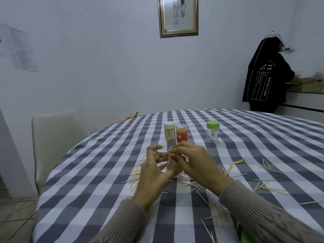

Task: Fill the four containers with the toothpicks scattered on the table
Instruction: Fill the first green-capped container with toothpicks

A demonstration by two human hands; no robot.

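A clear container (172,166) holding toothpicks stands on the checked tablecloth between my hands. My left hand (153,171) holds its lower part with thumb and fingers, index finger lifted. My right hand (194,162) curls over its top and right side, hiding the opening. Behind them stand a white-lidded container (169,132) full of toothpicks, a red container (181,134) touching it, and a green-lidded container (212,132) with few toothpicks inside. Loose toothpicks lie to the left (135,176), to the right (263,185) and near the front edge (215,216).
The round table (98,199) has a white chair (57,137) at its left. A green object (245,237) shows at the bottom edge under my right sleeve. A person in a dark shirt (263,76) stands at a counter far right.
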